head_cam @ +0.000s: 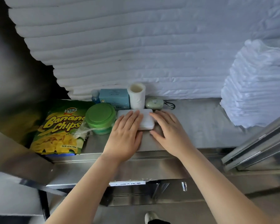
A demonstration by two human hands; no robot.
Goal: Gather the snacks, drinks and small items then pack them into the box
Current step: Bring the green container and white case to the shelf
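A white flat packet (146, 120) lies on the steel counter (192, 126). My left hand (126, 136) rests flat on its left part, fingers straight. My right hand (166, 131) touches the packet's right edge with relaxed fingers. Left of it stands a green-lidded tub (100, 118), and beside that lies a bag of banana chips (58, 128). Behind are a light blue carton (115, 97), a small blue bottle (94, 96), a white paper roll (137, 97) and a pale green case (153, 103) with a black clip. No box is in view.
Tall stacks of folded white linen (136, 46) fill the back of the counter, with a smaller stack (255, 84) at the right. A metal rail (257, 146) slants at the right edge. A steel panel (14, 152) slopes at the left.
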